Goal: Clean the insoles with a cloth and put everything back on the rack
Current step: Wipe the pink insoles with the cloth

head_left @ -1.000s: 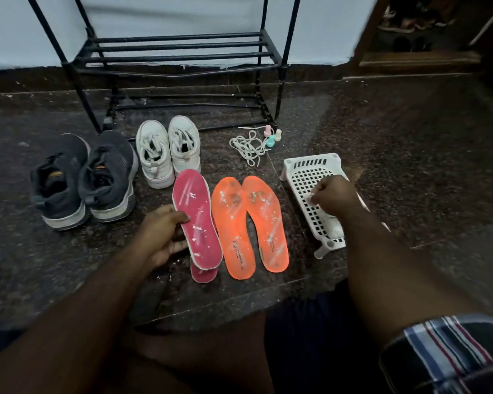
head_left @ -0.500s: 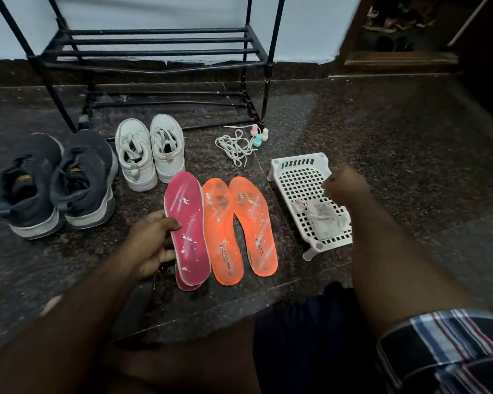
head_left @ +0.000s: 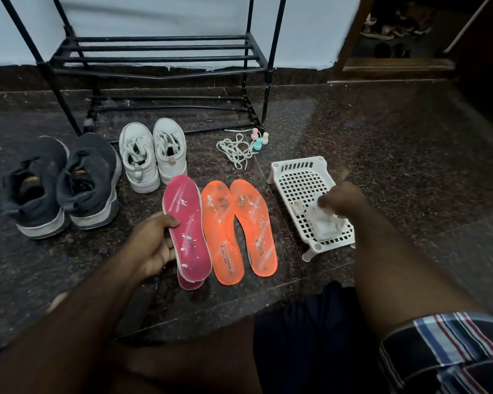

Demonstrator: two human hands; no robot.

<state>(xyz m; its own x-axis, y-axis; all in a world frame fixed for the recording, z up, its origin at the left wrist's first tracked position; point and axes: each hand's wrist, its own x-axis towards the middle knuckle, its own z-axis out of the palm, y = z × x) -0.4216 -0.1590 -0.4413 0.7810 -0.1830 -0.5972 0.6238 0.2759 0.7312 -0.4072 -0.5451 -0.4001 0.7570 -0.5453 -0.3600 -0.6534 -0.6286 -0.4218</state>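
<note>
Floor (head_left: 382,143): basket (head_left: 299,173) with cloth (head_left: 323,223)

Loose white laces (head_left: 235,150) were piled on the dark speckled stone floor (head_left: 382,143), right beside three little pastel bottles (head_left: 258,139). More footwear (head_left: 393,27) sat blurry in a dim doorway, top right.

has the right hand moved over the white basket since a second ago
Yes. The right hand has slid along the white basket from its middle toward the near end, and now pinches the white cloth lying there.
</note>
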